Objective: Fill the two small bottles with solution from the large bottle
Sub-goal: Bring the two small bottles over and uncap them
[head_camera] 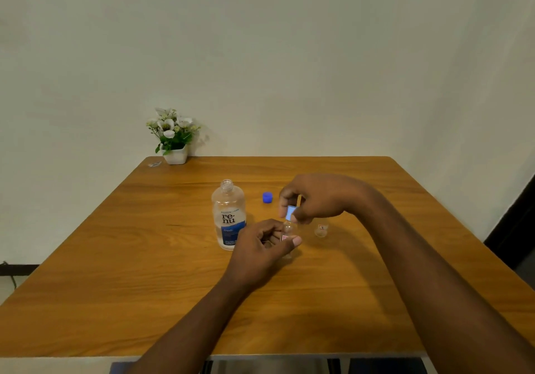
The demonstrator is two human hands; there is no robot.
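The large clear bottle [228, 214] with a blue and white label stands uncapped on the wooden table [144, 272], its blue cap [267, 197] lying to its right. My left hand [260, 252] grips a small clear bottle [288, 230] just right of the large one. My right hand [315, 200] hovers directly above it, pinching a small light-blue cap [290, 213] at the small bottle's neck. A second small clear bottle [321, 229] stands on the table to the right, partly behind my right hand.
A white pot of white flowers [173, 139] sits at the table's far left corner, with a small flat object [155, 164] beside it. A plain wall runs behind the table.
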